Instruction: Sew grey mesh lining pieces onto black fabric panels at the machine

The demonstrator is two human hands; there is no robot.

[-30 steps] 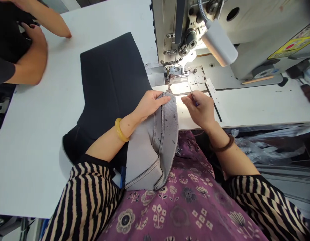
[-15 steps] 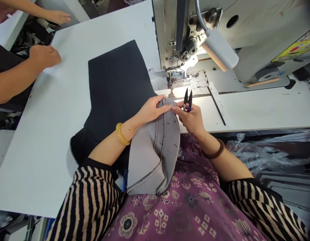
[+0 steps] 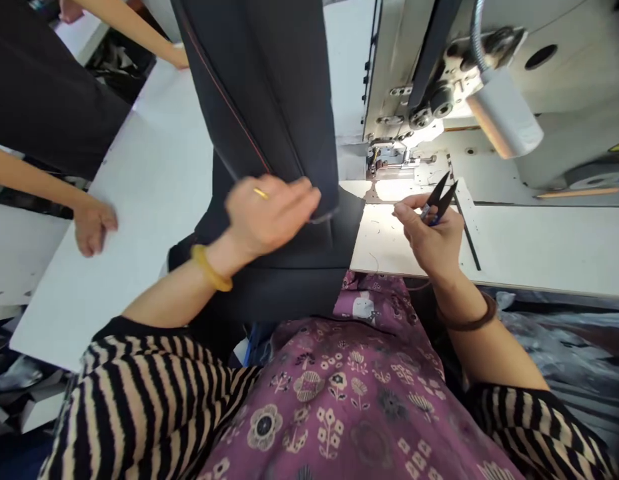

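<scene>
My left hand point(image 3: 269, 213), blurred by motion, is over the dark fabric piece point(image 3: 269, 87), its fingers stretched out and apparently not gripping. That piece has a red line of stitching and now shows its dark face; the grey backing is out of sight. Its lower part spreads over the table edge toward my lap. In my right hand point(image 3: 432, 230) is a pair of thread snips point(image 3: 438, 203), held in the palm with the blades apart and pointing up. Thumb and forefinger of that hand are pinched together; whether a thread is between them I cannot tell. The snips are clear of the fabric.
A sewing machine point(image 3: 494, 80) stands ahead on the right, its lamp point(image 3: 504, 117) lighting the needle area point(image 3: 389, 163). Loose thread bits lie on the white table point(image 3: 549, 233). At the left, another person's hand point(image 3: 94, 223) is near the table edge. Clear plastic point(image 3: 539, 327) hangs below right.
The fabric has been turned over from its grey backing to its dark face, and now extends farther away. My left hand moved left; my right hand came away from the fabric with the snips.
</scene>
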